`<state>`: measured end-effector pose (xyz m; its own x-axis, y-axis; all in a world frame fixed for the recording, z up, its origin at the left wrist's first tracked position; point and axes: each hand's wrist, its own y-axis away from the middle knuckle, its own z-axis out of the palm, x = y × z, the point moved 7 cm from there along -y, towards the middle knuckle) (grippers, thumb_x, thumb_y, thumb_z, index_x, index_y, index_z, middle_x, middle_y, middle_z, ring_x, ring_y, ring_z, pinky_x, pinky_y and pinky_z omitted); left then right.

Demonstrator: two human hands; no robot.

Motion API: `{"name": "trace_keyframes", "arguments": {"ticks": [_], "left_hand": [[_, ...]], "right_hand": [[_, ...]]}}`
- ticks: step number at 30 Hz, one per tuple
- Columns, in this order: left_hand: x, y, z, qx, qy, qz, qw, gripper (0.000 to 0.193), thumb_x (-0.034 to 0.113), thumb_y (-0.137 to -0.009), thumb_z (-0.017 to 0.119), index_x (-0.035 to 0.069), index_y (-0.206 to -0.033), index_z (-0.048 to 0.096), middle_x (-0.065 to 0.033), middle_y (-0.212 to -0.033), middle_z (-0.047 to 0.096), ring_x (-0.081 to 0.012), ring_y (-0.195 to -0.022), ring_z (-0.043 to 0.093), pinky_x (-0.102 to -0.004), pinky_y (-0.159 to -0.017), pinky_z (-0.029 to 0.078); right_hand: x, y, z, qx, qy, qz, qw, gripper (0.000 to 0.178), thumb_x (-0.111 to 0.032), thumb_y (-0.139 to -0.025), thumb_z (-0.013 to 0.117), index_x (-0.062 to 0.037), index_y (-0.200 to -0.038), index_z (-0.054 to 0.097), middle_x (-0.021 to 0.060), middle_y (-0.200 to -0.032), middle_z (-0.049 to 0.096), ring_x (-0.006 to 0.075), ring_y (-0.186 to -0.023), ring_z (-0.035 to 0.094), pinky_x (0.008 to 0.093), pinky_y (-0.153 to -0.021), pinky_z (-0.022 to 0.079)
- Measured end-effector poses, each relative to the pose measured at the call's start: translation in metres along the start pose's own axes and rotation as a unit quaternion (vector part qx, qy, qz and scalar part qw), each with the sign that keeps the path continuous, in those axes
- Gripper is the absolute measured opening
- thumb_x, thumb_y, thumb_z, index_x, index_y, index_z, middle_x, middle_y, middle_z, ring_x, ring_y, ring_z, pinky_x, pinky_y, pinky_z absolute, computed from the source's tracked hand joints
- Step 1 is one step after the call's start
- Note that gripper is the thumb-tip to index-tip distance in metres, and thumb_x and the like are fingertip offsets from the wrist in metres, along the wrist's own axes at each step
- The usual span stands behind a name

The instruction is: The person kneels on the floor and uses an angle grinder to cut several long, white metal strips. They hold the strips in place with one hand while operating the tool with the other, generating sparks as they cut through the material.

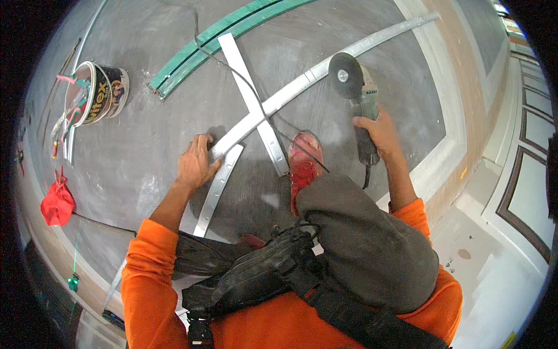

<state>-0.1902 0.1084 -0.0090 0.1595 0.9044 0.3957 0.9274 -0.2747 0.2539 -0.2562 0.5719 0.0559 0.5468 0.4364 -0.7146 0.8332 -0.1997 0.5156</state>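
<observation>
My right hand (pixel 379 131) is wrapped round the body of an angle grinder (pixel 366 107), whose dark round disc (pixel 347 75) is raised beside a long metal profile (pixel 296 88). The near end of that profile is in my left hand (pixel 195 164), fingers on its far side and thumb on the near side. Under it, a shorter metal strip (pixel 241 70) crosses at an angle. Another strip with slots (pixel 218 189) lies just below my left hand. A dark cord (pixel 261 104) runs over the strips, past my red shoe (pixel 304 157).
Green metal profiles (pixel 226 29) lie at the far side of the grey floor. A bucket (pixel 110 93) with green-and-red-handled tools stands at the left. Nearer, there is a red cloth bag (pixel 58 200). Framed white panels (pixel 526 192) line the right side.
</observation>
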Motion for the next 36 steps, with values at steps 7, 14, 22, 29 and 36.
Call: {"name": "trace_keyframes", "arguments": {"ticks": [7,14,22,29,36], "left_hand": [[-0.041,-0.005,0.029,-0.119,0.035,-0.038,0.992,0.055,0.026,-0.085,0.069,0.004,-0.131,0.048,-0.0263,-0.113,0.069,-0.0446,-0.105,0.068,-0.0515,-0.089,0.055],[0.01,-0.025,-0.019,0.002,-0.033,0.02,0.999,0.058,0.014,-0.082,0.071,0.006,-0.135,0.05,-0.0205,-0.127,0.062,-0.0405,-0.118,0.061,-0.0488,-0.099,0.052],[0.08,-0.135,-0.023,0.014,-0.152,0.111,0.982,0.032,0.026,-0.097,0.058,0.005,-0.118,0.068,-0.019,-0.12,0.067,-0.0341,-0.118,0.062,-0.0523,-0.104,0.046],[0.055,-0.068,-0.007,0.142,-0.104,0.002,0.984,0.057,0.052,-0.088,0.071,0.003,-0.115,0.06,-0.0181,-0.092,0.071,-0.0335,-0.101,0.067,-0.0489,-0.093,0.047],[0.022,-0.076,0.03,0.033,-0.011,-0.033,0.999,0.056,0.058,-0.092,0.064,0.005,-0.111,0.063,-0.0175,-0.086,0.071,-0.0353,-0.082,0.07,-0.046,-0.078,0.053]], "right_hand": [[0.002,-0.021,-0.003,0.018,0.124,-0.062,0.99,0.056,-0.031,-0.077,0.081,0.0015,-0.12,0.064,0.011,-0.103,0.069,0.0204,-0.09,0.064,0.0347,-0.082,0.05],[0.004,-0.043,0.004,-0.01,0.227,-0.096,0.969,0.067,-0.038,-0.073,0.08,0.0026,-0.124,0.061,0.0176,-0.106,0.07,0.0269,-0.095,0.066,0.0374,-0.088,0.05],[-0.021,-0.049,0.027,-0.057,0.272,-0.114,0.954,0.082,-0.041,-0.071,0.082,0.0063,-0.133,0.056,0.0311,-0.122,0.067,0.0436,-0.115,0.065,0.0444,-0.098,0.051],[-0.009,-0.055,0.02,-0.062,0.306,-0.108,0.944,0.088,-0.042,-0.072,0.082,0.0105,-0.136,0.051,0.0365,-0.121,0.064,0.0463,-0.116,0.064,0.0465,-0.099,0.05],[-0.006,-0.063,0.03,-0.089,0.297,-0.11,0.944,0.091,-0.042,-0.071,0.083,0.0107,-0.137,0.05,0.0367,-0.124,0.063,0.0467,-0.118,0.063,0.0459,-0.101,0.05]]}}
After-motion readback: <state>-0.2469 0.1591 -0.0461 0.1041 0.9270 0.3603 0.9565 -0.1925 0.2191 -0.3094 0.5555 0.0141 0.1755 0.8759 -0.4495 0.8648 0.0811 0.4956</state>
